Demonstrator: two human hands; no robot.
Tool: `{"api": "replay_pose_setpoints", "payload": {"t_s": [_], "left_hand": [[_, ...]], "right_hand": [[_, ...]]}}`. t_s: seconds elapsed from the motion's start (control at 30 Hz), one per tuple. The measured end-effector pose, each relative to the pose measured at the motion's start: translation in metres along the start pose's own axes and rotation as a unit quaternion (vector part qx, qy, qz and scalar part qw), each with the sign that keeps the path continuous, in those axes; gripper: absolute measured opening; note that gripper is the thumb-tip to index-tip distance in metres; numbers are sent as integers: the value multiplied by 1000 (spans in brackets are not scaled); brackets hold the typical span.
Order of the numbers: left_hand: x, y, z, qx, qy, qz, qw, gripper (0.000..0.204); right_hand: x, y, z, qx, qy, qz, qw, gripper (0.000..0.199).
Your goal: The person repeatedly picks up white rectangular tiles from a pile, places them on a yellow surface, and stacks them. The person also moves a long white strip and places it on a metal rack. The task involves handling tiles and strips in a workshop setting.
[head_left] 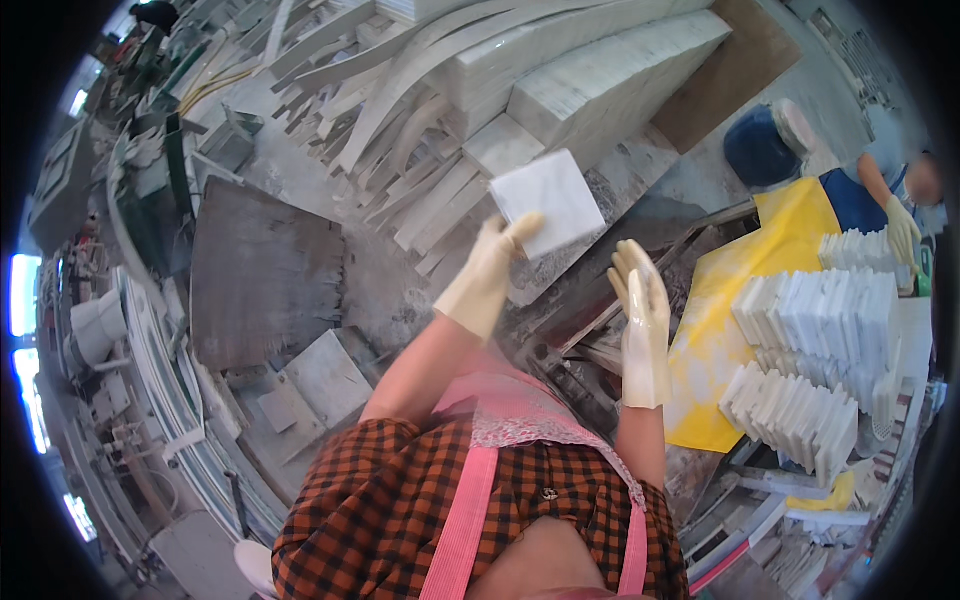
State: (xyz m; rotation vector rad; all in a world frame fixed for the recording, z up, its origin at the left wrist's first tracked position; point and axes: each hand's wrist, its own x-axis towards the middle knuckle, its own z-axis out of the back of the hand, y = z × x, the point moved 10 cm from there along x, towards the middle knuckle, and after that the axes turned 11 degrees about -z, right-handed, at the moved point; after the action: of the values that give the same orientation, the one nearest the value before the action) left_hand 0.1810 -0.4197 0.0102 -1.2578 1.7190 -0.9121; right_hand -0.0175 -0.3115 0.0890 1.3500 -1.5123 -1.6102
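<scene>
Tile could be slipping and chipping, since the left hand is pinching only one edge while the right hand is hovering nearby, spread and empty.

Grey workshop floor, bright windows along the left edge

This looks like a stone workshop: stacked grey-white stone slabs, rows of thin white square tiles and long pale strips surround a dusty grey floor.
</scene>
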Motion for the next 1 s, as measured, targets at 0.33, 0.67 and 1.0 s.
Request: {"api": "replay_pose_setpoints", "payload": {"t_s": [0.33,0.67,1.0], "left_hand": [[86,10,53,19,-147,93,985,47],[98,-4,31,-24,-157,82,984,39],[110,-17,34,15,-153,102,983,35]], "right_hand": [[46,-52,-34,9,23,-154,988,41],[53,-84,-30,38,46,-193,979,43],[51,-105,-11,42,54,-217,974,44]]}}
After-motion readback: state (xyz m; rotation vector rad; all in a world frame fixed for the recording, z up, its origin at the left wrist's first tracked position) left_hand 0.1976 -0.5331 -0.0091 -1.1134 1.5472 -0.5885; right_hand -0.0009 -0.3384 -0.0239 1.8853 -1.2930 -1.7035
